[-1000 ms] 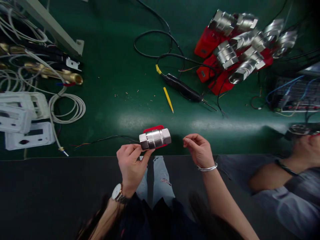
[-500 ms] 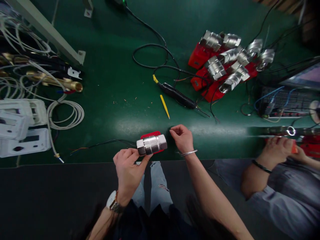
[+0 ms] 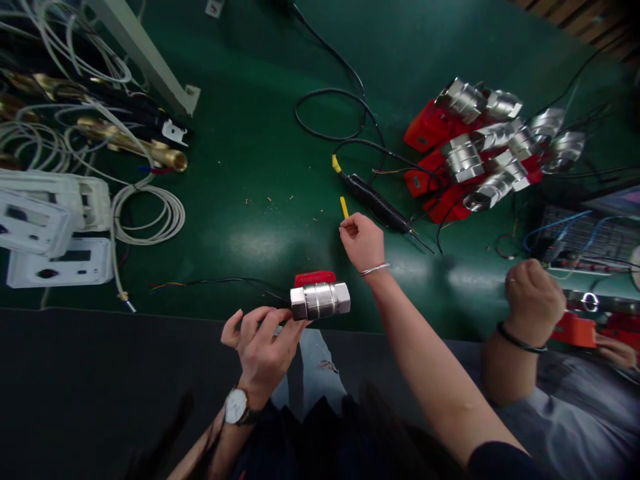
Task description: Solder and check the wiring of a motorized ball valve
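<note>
Head view, valve (image 3: 320, 300) lengthwise left-right, left hand (image 3: 260, 340)

1. The right hand (image 3: 363, 241) covers all but the upper tip of the yellow tool (image 3: 343, 206) near the table's middle.
2. The red body (image 3: 315, 278) lies mostly hidden behind the metal valve (image 3: 321, 301) at the table's near edge.
3. White housings (image 3: 35, 230) are cut off at the table's left edge.
4. A co-worker's far hand (image 3: 617, 350), by the right edge, is blurred.
</note>
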